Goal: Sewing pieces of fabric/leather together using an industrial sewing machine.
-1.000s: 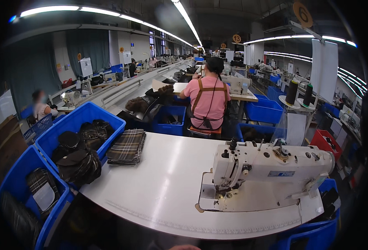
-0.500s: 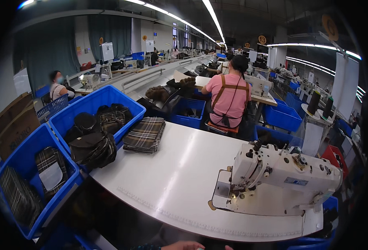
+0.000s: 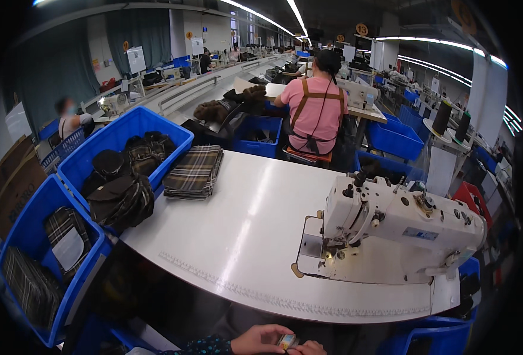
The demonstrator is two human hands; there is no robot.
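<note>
At far left, a cardboard box [image 3: 13,195] stands beside a blue plastic bin [image 3: 33,216] holding folded plaid cloth [image 3: 30,290], a pale piece [image 3: 69,249] on top of some. The next blue bin [image 3: 89,145] is heaped with dark caps [image 3: 122,201], spilling over its near rim. Farther off, another bin [image 3: 258,147] has dark contents, too dim to name; a red bin [image 3: 473,201] sits at right.

On the white sewing table [image 3: 226,236], a plaid fabric stack [image 3: 193,173] lies at left, an industrial sewing machine [image 3: 406,225] at right. Below the front edge, the left hand [image 3: 260,339] pinches a small white-and-yellow object [image 3: 286,341]; the right hand [image 3: 310,348], fingers bent, is against its right side, its grip unclear.

Beyond, grey-green curtains [image 3: 146,44] hang at left, a pink-shirted co-worker [image 3: 314,112] sits mid-room, and thread cones [image 3: 442,117] stand at right.
</note>
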